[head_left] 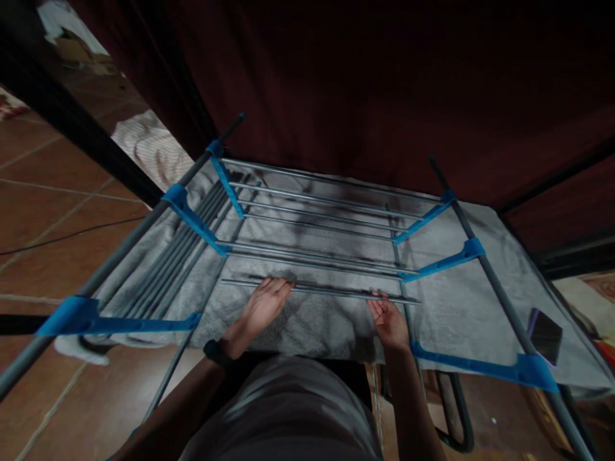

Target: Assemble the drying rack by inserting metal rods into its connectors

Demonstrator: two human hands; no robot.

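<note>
A thin grey metal rod lies crosswise in front of me, just above the grey cloth. Palm down, my left hand is closed over the rod left of its middle. My right hand, palm turned up, has its fingertips and thumb closed on the rod near the right end. Around both hands stands a rack of grey tubes with blue plastic brackets. Several crossbars join the left and right brackets farther back. The two nearest brackets, a left one and a right one, have no bar between them.
Several loose grey tubes lie side by side on the grey cloth at the left. A phone rests on the right. Behind the rack hangs a dark red curtain. Tiled floor shows at the left, with a black cable.
</note>
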